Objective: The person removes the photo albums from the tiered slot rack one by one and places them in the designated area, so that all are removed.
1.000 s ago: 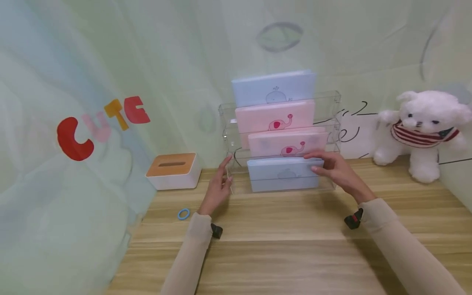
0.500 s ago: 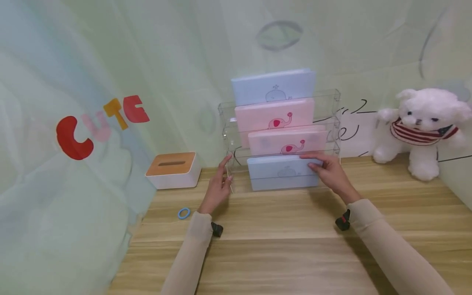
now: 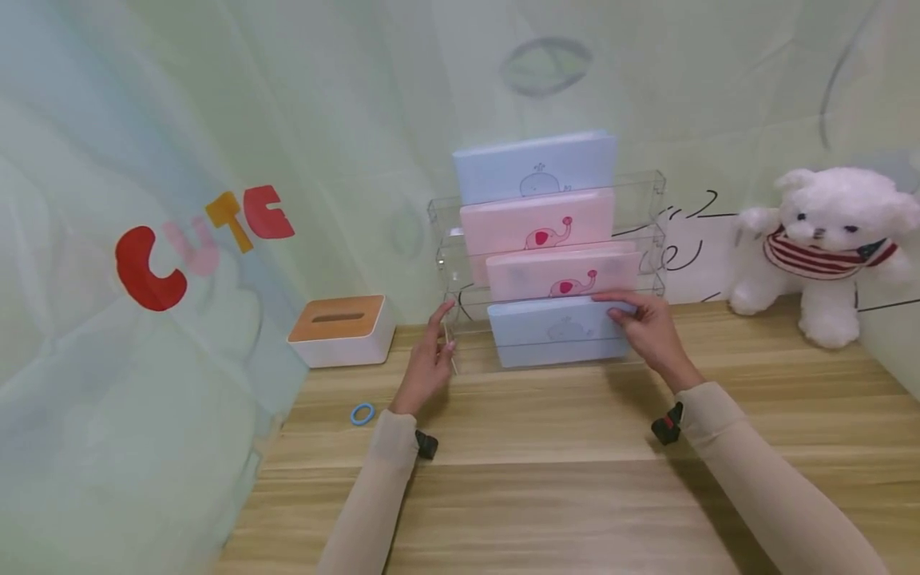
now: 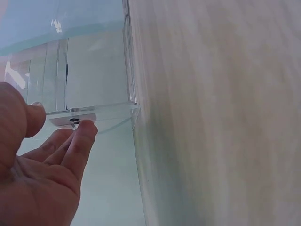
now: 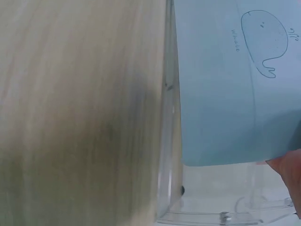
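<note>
A clear acrylic rack (image 3: 476, 361) stands on the wooden table against the curtain, its tiers stepping upward. In its lowest tier is a light blue notebook (image 3: 528, 329) with a whale drawing, which also fills much of the right wrist view. My right hand (image 3: 656, 339) pinches this notebook at its upper right corner, thumb in front and fingers at the top edge. My left hand (image 3: 424, 369) touches the rack's left side with its fingertips, fingers fairly straight. Two pink elephant notebooks, a lower one (image 3: 528, 275) and a higher one (image 3: 503, 225), and another blue whale notebook (image 3: 492, 172) fill the tiers above.
On the left are a white tissue box (image 3: 345, 353) with a wooden lid and a small blue ring (image 3: 362, 414). A white teddy bear (image 3: 830, 315) in a striped scarf sits at the back right. The curtain (image 3: 345, 160) hangs close behind the rack.
My right hand has moved left onto the lowest blue notebook and pinches its corner. That notebook has shifted slightly right in its tier. My left hand stays at the rack's side.
</note>
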Action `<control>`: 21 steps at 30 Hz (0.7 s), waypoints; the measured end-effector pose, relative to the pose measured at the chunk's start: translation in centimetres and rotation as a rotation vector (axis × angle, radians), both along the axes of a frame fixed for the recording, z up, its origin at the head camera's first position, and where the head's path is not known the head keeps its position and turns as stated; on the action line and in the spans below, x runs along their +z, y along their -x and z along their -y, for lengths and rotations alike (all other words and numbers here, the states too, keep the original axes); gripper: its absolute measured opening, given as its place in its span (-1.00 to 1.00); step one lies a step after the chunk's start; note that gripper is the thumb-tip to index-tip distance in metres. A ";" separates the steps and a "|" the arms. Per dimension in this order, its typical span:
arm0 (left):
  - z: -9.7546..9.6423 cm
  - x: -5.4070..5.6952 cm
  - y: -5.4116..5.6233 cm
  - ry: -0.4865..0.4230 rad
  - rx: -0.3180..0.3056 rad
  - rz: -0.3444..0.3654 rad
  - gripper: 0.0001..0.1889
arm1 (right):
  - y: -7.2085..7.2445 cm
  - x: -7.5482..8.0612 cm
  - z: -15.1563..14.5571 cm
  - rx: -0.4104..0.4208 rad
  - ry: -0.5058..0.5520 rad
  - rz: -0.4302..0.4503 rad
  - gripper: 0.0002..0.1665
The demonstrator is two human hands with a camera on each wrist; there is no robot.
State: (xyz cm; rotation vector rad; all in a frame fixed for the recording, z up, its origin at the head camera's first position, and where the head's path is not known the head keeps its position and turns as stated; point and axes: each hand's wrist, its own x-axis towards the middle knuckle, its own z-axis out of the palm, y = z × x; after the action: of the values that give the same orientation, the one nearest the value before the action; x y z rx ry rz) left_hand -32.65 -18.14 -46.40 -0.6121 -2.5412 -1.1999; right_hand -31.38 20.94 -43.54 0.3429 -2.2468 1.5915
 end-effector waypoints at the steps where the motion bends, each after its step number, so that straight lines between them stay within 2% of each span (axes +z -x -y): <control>1: 0.0 0.0 0.0 0.003 0.003 -0.001 -0.18 | 0.0 0.1 0.0 -0.001 0.001 -0.004 -0.64; 21: 0.1 -0.2 0.2 0.006 0.018 0.000 -0.18 | -1.4 4.3 0.9 -0.008 0.081 -0.077 -0.65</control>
State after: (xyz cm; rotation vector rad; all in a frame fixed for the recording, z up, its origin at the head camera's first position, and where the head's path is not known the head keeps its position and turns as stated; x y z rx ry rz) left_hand -32.81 -18.20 -46.55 -0.5891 -2.5462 -1.1865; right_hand -29.96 20.05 -39.21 0.3668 -2.1177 1.6315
